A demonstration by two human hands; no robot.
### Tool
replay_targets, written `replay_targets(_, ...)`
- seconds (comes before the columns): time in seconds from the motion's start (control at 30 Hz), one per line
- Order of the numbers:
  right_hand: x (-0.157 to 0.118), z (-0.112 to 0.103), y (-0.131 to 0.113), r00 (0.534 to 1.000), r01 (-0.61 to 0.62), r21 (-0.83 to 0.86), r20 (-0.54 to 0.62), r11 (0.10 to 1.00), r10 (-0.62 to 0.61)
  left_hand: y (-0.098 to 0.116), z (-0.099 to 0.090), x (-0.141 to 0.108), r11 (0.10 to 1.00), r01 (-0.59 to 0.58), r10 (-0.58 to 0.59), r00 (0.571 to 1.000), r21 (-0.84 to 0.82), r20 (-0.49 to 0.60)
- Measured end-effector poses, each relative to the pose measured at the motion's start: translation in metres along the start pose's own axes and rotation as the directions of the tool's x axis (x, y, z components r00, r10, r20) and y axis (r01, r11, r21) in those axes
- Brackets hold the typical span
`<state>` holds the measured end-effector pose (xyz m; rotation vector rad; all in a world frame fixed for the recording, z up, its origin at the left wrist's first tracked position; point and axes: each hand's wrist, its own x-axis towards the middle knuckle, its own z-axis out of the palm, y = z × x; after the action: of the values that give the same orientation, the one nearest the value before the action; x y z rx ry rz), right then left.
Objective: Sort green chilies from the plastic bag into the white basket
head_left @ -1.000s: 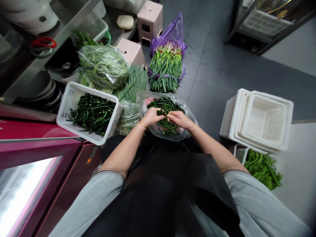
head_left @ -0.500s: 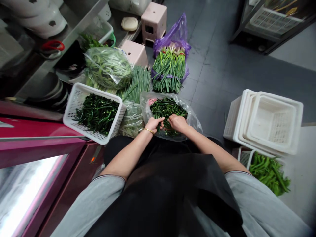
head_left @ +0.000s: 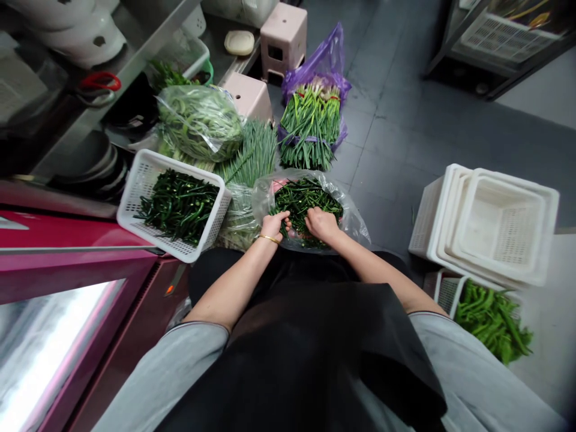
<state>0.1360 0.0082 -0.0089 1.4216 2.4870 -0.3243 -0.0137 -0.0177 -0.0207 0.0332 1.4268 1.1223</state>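
Note:
A clear plastic bag (head_left: 355,219) lies open in front of my lap, filled with thin dark green chili peppers (head_left: 308,195). At its near left edge my left hand (head_left: 273,226), with a gold bangle at the wrist, is closed around a few of the peppers. My right hand (head_left: 322,225) is over the heap with fingers pinched together; what they hold is hidden. To the left, a white perforated basket (head_left: 168,245) is tilted and holds many more dark green chili peppers (head_left: 180,204).
Garlic shoots (head_left: 310,126) in a purple bag (head_left: 335,45) lie beyond. Bagged greens (head_left: 200,123) and long scallion-like stalks (head_left: 256,150) sit left, near pink stools (head_left: 285,30). Stacked white baskets (head_left: 434,210) and lighter green peppers (head_left: 490,318) are right. A lit refrigerator (head_left: 67,264) stands left.
My left hand has drawn slightly left, away from my right hand, with chili peppers in its fingers. My right hand stays over the heap. The whole view has shifted slightly.

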Motion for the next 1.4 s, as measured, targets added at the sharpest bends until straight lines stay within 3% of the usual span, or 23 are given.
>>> replay_targets(0.17, 0.004, -0.02, -0.014, 0.977, 0.134, 0.016, -0.169, 0.991, -0.129, 0.003, 0.0, -0.004, 0.972, -0.184, 0.16, 0.974, -0.145, -0.161)
replay_targets(0.33, 0.053, -0.026, -0.031, 0.973, 0.22, -0.098, -0.055, 0.971, -0.226, 0.011, -0.004, -0.006, 0.965, -0.221, 0.206, 0.972, -0.144, -0.114)
replay_targets(0.43, 0.068, -0.029, -0.026, 0.97, 0.239, -0.071, -0.032, 0.968, -0.242, 0.017, -0.005, 0.002, 0.942, -0.332, 0.335, 0.939, 0.052, -0.074)
replay_targets(0.5, 0.068, -0.036, -0.014, 0.976, 0.213, 0.005, -0.057, 0.977, -0.212, 0.023, -0.004, 0.009, 0.845, -0.448, 0.466, 0.885, 0.293, 0.008)
replay_targets(0.6, 0.055, -0.051, 0.013, 0.962, 0.262, 0.247, -0.146, 0.933, -0.231, 0.032, 0.0, 0.016, 0.552, -0.628, 0.593, 0.758, 0.549, 0.271)
replay_targets(0.67, 0.043, -0.058, 0.032, 0.935, 0.351, 0.492, -0.221, 0.797, -0.275, 0.036, 0.002, 0.018, 0.42, -0.723, 0.602, 0.674, 0.549, 0.427)
replay_targets(0.73, 0.031, -0.058, 0.044, 0.935, 0.354, 0.688, -0.235, 0.634, -0.268, 0.039, 0.002, 0.017, 0.422, -0.772, 0.611, 0.629, 0.475, 0.48)
replay_targets(0.77, 0.025, -0.054, 0.046, 0.948, 0.311, 0.731, -0.196, 0.608, -0.249, 0.04, 0.0, 0.016, 0.474, -0.769, 0.611, 0.638, 0.429, 0.469)
replay_targets(0.83, 0.017, -0.042, 0.039, 0.982, 0.173, 0.666, -0.059, 0.725, -0.179, 0.045, -0.004, 0.01, 0.624, -0.708, 0.579, 0.703, 0.331, 0.412)
replay_targets(0.9, 0.014, -0.024, 0.02, 0.996, 0.056, 0.419, 0.041, 0.906, -0.08, 0.053, -0.008, -0.001, 0.74, -0.63, 0.525, 0.76, 0.236, 0.382)
replay_targets(0.97, 0.015, -0.009, -0.004, 0.999, 0.013, 0.176, 0.04, 0.984, -0.021, 0.059, -0.008, -0.014, 0.799, -0.581, 0.489, 0.779, 0.157, 0.392)
replay_targets(1.03, 0.019, 0.0, -0.02, 0.999, 0.007, 0.061, 0.041, 0.998, -0.01, 0.06, -0.004, -0.026, 0.853, -0.509, 0.426, 0.805, 0.113, 0.413)
replay_targets(1.1, 0.021, 0.0, -0.023, 0.999, -0.001, 0.026, 0.048, 1.0, 0.0, 0.052, 0.0, -0.031, 0.91, -0.397, 0.323, 0.861, 0.12, 0.392)
replay_targets(1.23, 0.008, -0.012, -0.004, 1.0, 0.026, 0.049, -0.001, 0.998, -0.026, 0.019, 0.006, -0.023, 0.974, -0.191, 0.168, 0.97, 0.119, 0.178)
replay_targets(1.33, -0.008, -0.015, 0.007, 0.983, 0.181, 0.133, 0.001, 0.975, -0.182, 0.001, 0.008, -0.017, 0.99, -0.105, 0.081, 0.971, 0.096, 0.225)
replay_targets(1.4, -0.013, -0.014, 0.01, 0.976, 0.181, 0.24, 0.077, 0.954, -0.205, -0.001, 0.009, -0.02, 0.982, -0.168, 0.133, 0.941, 0.088, 0.311)
